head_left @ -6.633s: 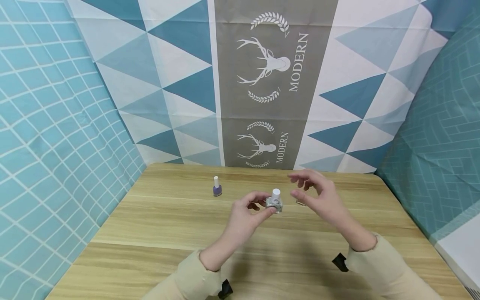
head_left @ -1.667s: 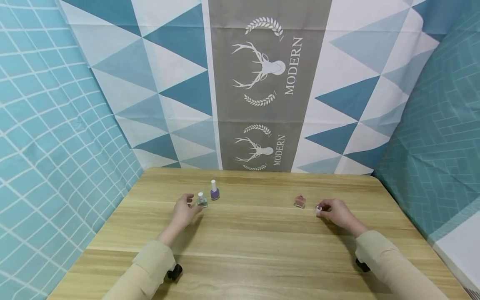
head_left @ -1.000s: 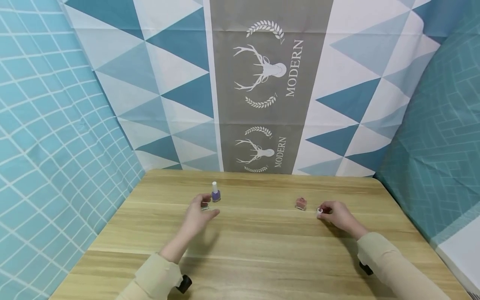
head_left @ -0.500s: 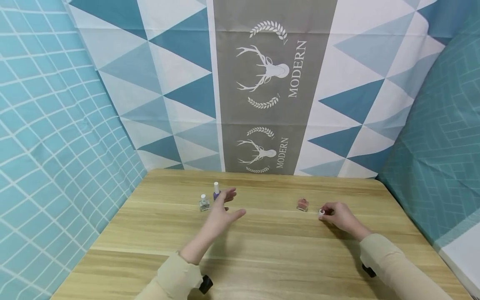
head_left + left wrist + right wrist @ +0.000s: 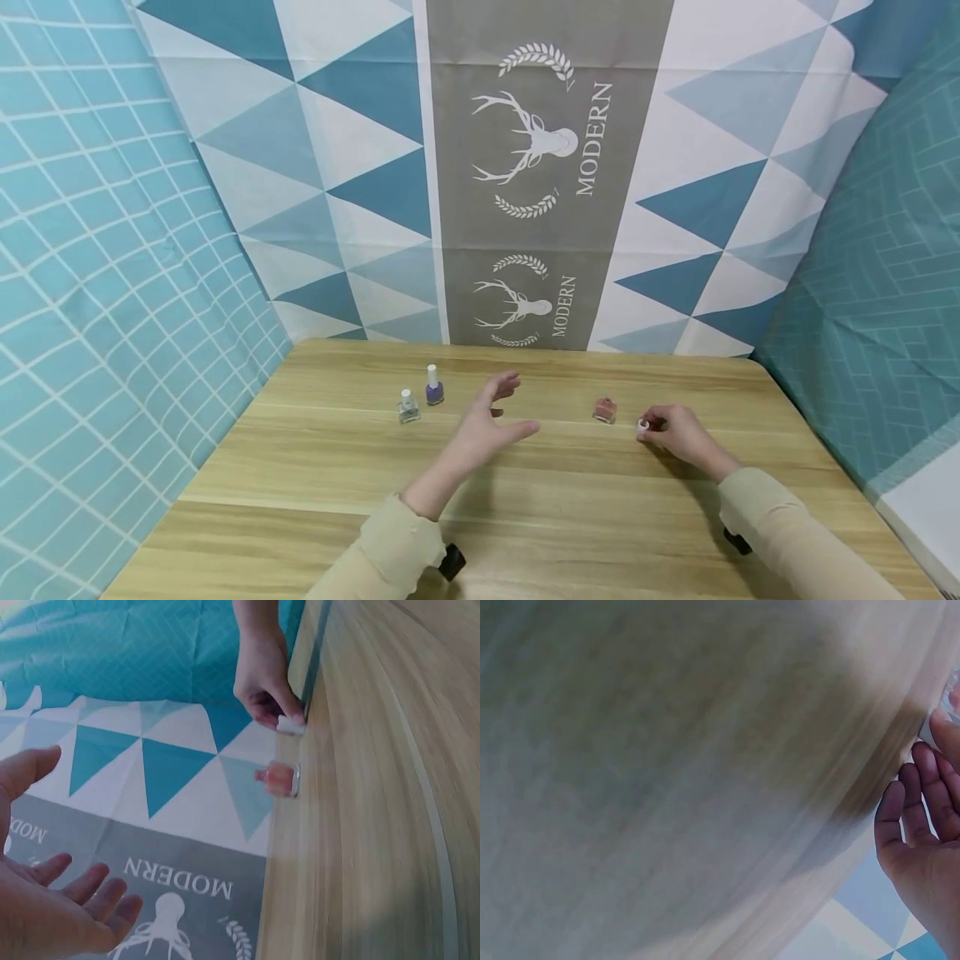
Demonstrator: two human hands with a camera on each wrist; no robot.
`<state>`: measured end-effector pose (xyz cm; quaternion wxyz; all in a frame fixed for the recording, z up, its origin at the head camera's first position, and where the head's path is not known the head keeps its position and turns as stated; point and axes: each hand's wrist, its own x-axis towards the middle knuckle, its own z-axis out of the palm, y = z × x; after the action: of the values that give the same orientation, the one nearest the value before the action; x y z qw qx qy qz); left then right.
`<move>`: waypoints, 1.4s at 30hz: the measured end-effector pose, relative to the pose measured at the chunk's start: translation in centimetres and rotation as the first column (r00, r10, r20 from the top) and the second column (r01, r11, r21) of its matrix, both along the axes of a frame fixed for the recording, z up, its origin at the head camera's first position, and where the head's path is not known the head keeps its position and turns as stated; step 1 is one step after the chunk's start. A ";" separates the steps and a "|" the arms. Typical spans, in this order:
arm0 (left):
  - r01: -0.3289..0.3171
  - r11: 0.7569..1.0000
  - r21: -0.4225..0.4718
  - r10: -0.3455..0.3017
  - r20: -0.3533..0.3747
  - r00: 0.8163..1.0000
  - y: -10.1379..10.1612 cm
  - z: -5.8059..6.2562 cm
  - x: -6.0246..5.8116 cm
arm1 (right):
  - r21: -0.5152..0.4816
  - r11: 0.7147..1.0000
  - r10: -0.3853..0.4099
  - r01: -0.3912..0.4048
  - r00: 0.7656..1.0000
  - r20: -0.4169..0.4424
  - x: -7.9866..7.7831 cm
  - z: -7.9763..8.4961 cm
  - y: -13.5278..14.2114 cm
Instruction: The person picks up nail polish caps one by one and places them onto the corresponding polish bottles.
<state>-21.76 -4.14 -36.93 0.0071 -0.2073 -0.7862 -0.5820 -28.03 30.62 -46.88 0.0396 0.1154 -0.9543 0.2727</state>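
Observation:
My right hand [image 5: 677, 432] pinches a small white bottle cap [image 5: 642, 425] at the table surface, right of the pink nail polish bottle [image 5: 604, 410]. That bottle stands uncapped, its neck bare; it also shows in the left wrist view, near the pinched white cap [image 5: 291, 725]. My left hand [image 5: 483, 427] hovers over the middle of the table with fingers and thumb spread, holding nothing. On the left stand a clear nail polish bottle [image 5: 408, 408] and, just behind it, a purple nail polish bottle [image 5: 434, 390], both with white caps on. In the right wrist view the cap is mostly hidden by fingers.
The wooden table [image 5: 570, 517] reaches back to a patterned cloth [image 5: 517, 167] with deer prints. Blue tiled cloth [image 5: 112, 275] hangs at the left and teal cloth [image 5: 885, 275] at the right. A white object [image 5: 930, 508] sits past the right edge.
The clear bottle went from my left hand to the table beside the purple one. My left hand then moved right, towards the pink bottle. My right hand took up the white cap and stays put.

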 end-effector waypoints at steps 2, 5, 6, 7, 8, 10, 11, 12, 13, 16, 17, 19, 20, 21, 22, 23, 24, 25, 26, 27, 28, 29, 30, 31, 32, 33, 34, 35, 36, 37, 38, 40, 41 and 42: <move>0.024 1.000 0.003 -0.024 0.005 1.000 0.6 0.8 0.4 | 0.000 1.000 0.006 -0.006 1.000 -0.014 0.0 0.0 0.1; 0.046 0.999 -0.001 -0.046 -0.003 0.999 1.4 1.2 0.6 | 0.003 1.000 0.014 -0.014 0.999 -0.031 0.0 0.0 0.1; 0.050 0.999 -0.001 -0.050 -0.005 0.999 1.7 1.2 0.5 | 0.007 1.000 0.016 -0.016 0.999 -0.036 0.0 0.0 0.1; 0.053 0.999 0.002 -0.053 -0.001 0.999 1.9 1.2 0.5 | 0.011 1.000 0.026 -0.026 0.999 -0.042 0.0 0.0 0.1; 0.057 0.998 0.010 -0.057 0.002 0.998 2.1 1.1 0.4 | 0.012 0.999 0.032 -0.032 0.999 -0.044 0.1 0.0 0.1; 0.060 0.998 0.018 -0.060 0.009 0.998 2.6 0.8 0.1 | 0.013 0.999 0.038 -0.038 0.998 -0.046 0.1 0.0 0.1; 0.059 0.998 0.026 -0.059 0.010 0.998 2.9 0.6 -0.1 | 0.014 0.999 0.041 -0.040 0.998 -0.049 0.1 -0.1 0.0; 0.060 0.998 0.033 -0.061 0.013 0.998 3.2 0.2 -0.4 | 0.016 0.999 0.043 -0.042 0.998 -0.051 0.1 -0.1 0.1; 0.060 0.997 0.039 -0.061 0.015 0.998 3.5 -0.3 -0.7 | 0.015 0.999 0.044 -0.044 0.998 -0.052 0.0 -0.1 0.1; 0.053 0.998 0.040 -0.053 0.000 0.999 4.4 -1.7 -1.9 | 0.022 0.999 0.047 -0.046 0.997 -0.062 0.0 0.0 0.1; 0.051 0.998 0.036 -0.051 -0.003 0.999 4.7 -2.1 -2.3 | 0.024 0.999 0.047 -0.045 0.997 -0.065 0.0 0.0 0.1; 0.051 0.998 0.031 -0.051 -0.009 0.999 5.3 -2.8 -2.9 | 0.026 0.999 0.046 -0.045 0.997 -0.068 0.0 0.0 0.1; 0.052 0.998 0.033 -0.052 -0.009 0.999 5.5 -3.0 -3.2 | 0.026 0.999 0.046 -0.045 0.997 -0.069 0.0 0.0 0.1; 0.052 0.998 0.032 -0.052 -0.008 0.999 5.7 -3.1 -3.4 | 0.027 0.999 0.044 -0.043 0.997 -0.069 0.0 0.1 0.1; 0.054 0.998 0.031 -0.053 -0.007 0.999 5.9 -3.2 -3.5 | 0.027 0.999 0.046 -0.044 0.997 -0.069 0.0 0.0 0.1; 0.055 0.998 0.035 -0.055 -0.004 0.998 6.2 -3.4 -3.7 | 0.029 0.999 0.046 -0.044 0.997 -0.069 0.0 0.0 0.1; 0.056 0.998 0.035 -0.055 -0.007 0.998 6.4 -3.5 -3.9 | 0.028 0.999 0.046 -0.044 0.997 -0.068 0.0 0.0 0.1; 0.055 0.998 0.031 -0.055 -0.004 0.998 6.6 -3.6 -4.0 | 0.030 0.999 0.046 -0.044 0.997 -0.066 0.0 0.0 0.1; 0.056 0.998 0.029 -0.056 -0.004 0.998 6.8 -3.7 -4.2 | 0.031 0.999 0.046 -0.044 0.997 -0.066 0.0 0.0 0.1; 0.054 0.998 0.018 -0.054 0.000 0.999 7.0 -3.8 -4.3 | 0.033 0.999 0.043 -0.041 0.997 -0.065 0.0 0.0 0.1; 0.054 0.998 0.012 -0.054 0.002 0.999 7.2 -3.8 -4.4 | 0.033 0.999 0.043 -0.041 0.997 -0.064 0.0 -0.1 0.1; 0.053 0.999 0.002 -0.053 0.004 0.999 7.4 -3.9 -4.6 | 0.033 0.999 0.040 -0.038 0.997 -0.061 0.0 -0.1 0.2; 0.051 0.999 -0.009 -0.051 0.009 0.999 7.6 -4.0 -4.8 | 0.031 0.999 0.041 -0.039 0.997 -0.060 0.0 -0.1 0.2; 0.048 0.999 -0.021 -0.047 0.017 0.999 7.8 -4.1 -4.9 | 0.032 0.999 0.043 -0.041 0.997 -0.059 0.0 -0.1 0.2; 0.043 0.998 -0.036 -0.042 0.020 0.999 8.0 -4.2 -5.1 | 0.031 0.999 0.046 -0.044 0.997 -0.057 0.0 -0.2 0.2; 0.038 0.998 -0.052 -0.036 0.026 0.999 8.2 -4.3 -5.3 | 0.030 0.999 0.046 -0.045 0.997 -0.056 0.0 -0.2 0.2; 0.033 0.998 -0.062 -0.031 0.028 0.999 8.4 -4.4 -5.5 | 0.028 0.999 0.049 -0.047 0.997 -0.055 0.0 -0.1 0.2; 0.027 0.997 -0.076 -0.024 0.033 0.999 8.6 -4.5 -5.7 | 0.026 0.999 0.049 -0.047 0.997 -0.054 -0.1 -0.1 0.2; 0.023 0.996 -0.081 -0.020 0.038 0.999 8.7 -4.6 -5.8 | 0.025 0.999 0.048 -0.047 0.997 -0.054 -0.1 -0.1 0.2; 0.020 0.996 -0.084 -0.016 0.041 0.999 8.9 -4.7 -6.0 | 0.024 0.999 0.048 -0.046 0.997 -0.055 -0.1 -0.1 0.2; 0.020 0.996 -0.084 -0.016 0.047 0.999 9.1 -4.9 -6.2 | 0.024 0.999 0.046 -0.045 0.997 -0.056 -0.1 -0.1 0.2; 0.021 0.997 -0.076 -0.017 0.058 0.998 9.5 -5.3 -6.6 | 0.025 0.999 0.047 -0.045 0.997 -0.055 -0.1 0.0 0.2; 0.024 0.997 -0.069 -0.019 0.064 0.998 9.6 -5.6 -6.8 | 0.025 0.999 0.047 -0.045 0.997 -0.054 -0.1 0.0 0.2; 0.026 0.998 -0.065 -0.021 0.067 0.998 9.8 -5.8 -7.0 | 0.026 0.999 0.048 -0.047 0.997 -0.053 -0.1 0.0 0.1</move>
<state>-28.71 5.65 -42.71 -0.0325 -0.1974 -0.8023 -0.5624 -28.12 30.77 -46.91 0.0571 0.1457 -0.9533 0.2584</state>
